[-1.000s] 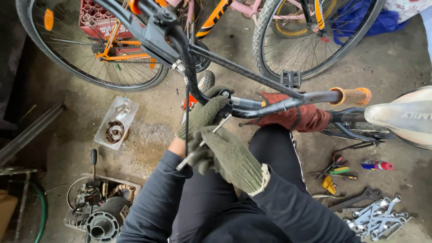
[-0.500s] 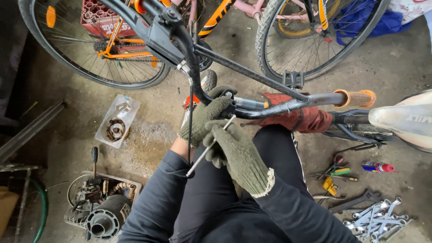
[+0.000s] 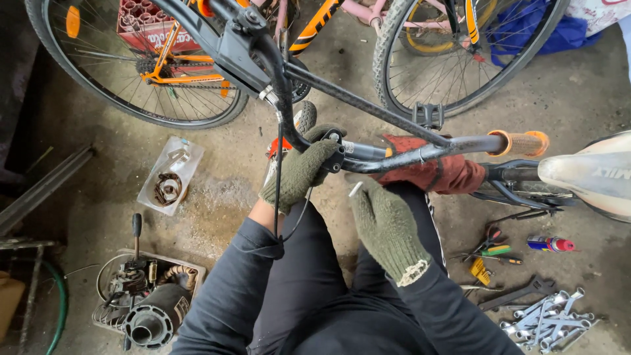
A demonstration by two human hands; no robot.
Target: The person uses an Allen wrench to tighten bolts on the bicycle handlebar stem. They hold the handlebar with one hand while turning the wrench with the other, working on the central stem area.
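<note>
A gloved left hand (image 3: 299, 172) clamps the stiff metal handlebar (image 3: 420, 152) near the brake lever, the firmest hold; the gloved right hand (image 3: 384, 223) pinches a thin, light tool (image 3: 355, 189) just below it. A limp cable (image 3: 279, 184) dangles between them. Spanners (image 3: 545, 319) lie on the floor.

We see olive-green knitted gloves (image 3: 388, 227), a black handlebar (image 3: 420, 152) with an orange grip (image 3: 524, 142), a red rag (image 3: 437, 174), black sleeves (image 3: 230, 302), an orange bicycle frame (image 3: 172, 66) and silver spanners (image 3: 545, 320).
</note>
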